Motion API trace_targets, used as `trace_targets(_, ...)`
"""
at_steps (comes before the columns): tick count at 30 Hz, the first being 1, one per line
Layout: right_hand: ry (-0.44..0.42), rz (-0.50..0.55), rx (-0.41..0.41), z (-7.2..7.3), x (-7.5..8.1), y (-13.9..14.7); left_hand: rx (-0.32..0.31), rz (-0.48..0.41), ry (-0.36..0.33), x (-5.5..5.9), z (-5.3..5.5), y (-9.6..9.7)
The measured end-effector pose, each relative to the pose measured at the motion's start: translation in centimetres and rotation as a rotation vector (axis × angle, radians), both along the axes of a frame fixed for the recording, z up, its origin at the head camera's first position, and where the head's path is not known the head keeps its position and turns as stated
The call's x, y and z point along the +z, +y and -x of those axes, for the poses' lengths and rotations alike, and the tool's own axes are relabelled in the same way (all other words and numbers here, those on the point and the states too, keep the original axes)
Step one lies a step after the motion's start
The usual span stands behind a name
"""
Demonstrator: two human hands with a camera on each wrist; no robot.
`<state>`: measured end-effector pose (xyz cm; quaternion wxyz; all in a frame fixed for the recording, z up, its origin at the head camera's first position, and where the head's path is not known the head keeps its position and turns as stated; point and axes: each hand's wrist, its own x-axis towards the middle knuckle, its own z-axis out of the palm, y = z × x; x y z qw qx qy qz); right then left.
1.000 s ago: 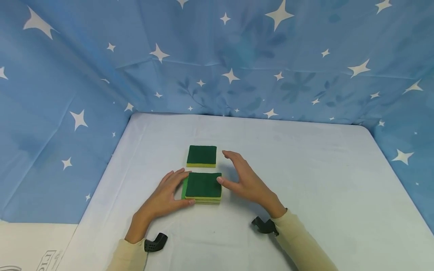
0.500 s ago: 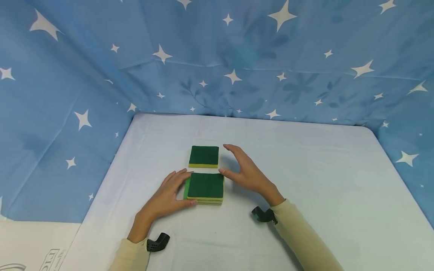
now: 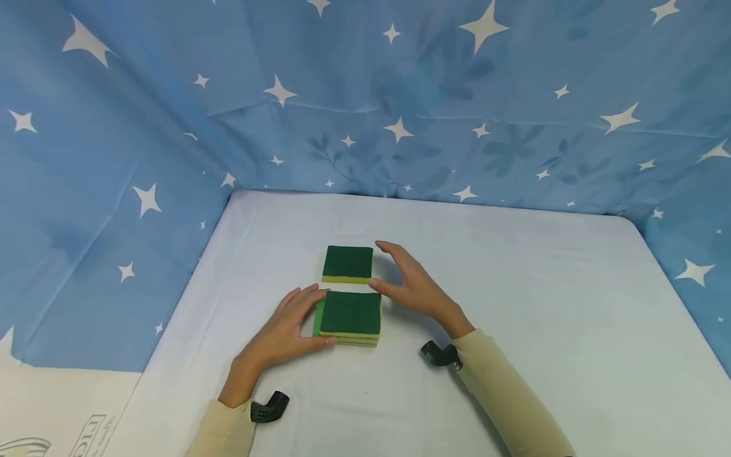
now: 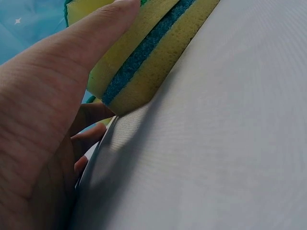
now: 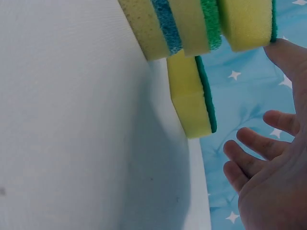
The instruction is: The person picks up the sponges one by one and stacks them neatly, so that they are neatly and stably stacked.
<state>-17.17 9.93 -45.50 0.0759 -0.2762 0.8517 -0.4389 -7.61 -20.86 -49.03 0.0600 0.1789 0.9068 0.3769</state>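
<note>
A stack of sponges (image 3: 351, 313) stands on the white table in front of the person. Its top sponge (image 5: 247, 24) has a dark green scouring side facing up; under it lie a sponge with a lighter green layer and one with a blue layer (image 4: 139, 55). The left hand (image 3: 282, 333) holds the stack at its left side, thumb along the front and index finger at the back corner. Just beyond the stack lies a single dark green and yellow sponge (image 3: 348, 262). At its right the right hand (image 3: 419, 289) hovers, thumb and fingers spread; thumb contact cannot be told.
A white cloth covers the table (image 3: 542, 304), which stretches far to the right. Blue curtain with white stars (image 3: 400, 95) hangs behind and at both sides. A pale printed sheet (image 3: 57, 406) shows at the lower left. Each wrist carries a black camera (image 3: 440, 353).
The right hand has moved away from the stack's right edge, forward to beside the single sponge. The left hand keeps its hold on the stack. The head view has shifted slightly.
</note>
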Motion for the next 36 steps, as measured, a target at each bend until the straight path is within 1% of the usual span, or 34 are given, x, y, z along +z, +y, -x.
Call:
trace_targets(6,0.003,0.013,0.016,0.4,-0.6,-0.1,-0.005,0.002,0.003,-0.1,0.1,0.1)
trace_targets(13,-0.007,0.013,0.026,0.9,-1.3,-0.3,-0.005,-0.002,-0.016,0.1,0.0,0.2)
trace_targets(20,-0.007,-0.029,0.026,1.4,-1.8,-0.5,-0.006,0.004,0.0,0.0,0.1,0.1)
trace_targets(27,-0.016,-0.057,0.037,1.9,-1.8,-0.9,-0.004,0.001,-0.006,0.3,0.1,0.2)
trace_targets(31,-0.014,-0.083,0.042,2.3,-2.1,-1.1,0.001,0.006,-0.005,0.3,0.1,0.1)
trace_targets(36,-0.023,-0.103,0.045,2.6,-2.2,-1.4,0.011,0.007,-0.02,0.4,0.0,0.1)
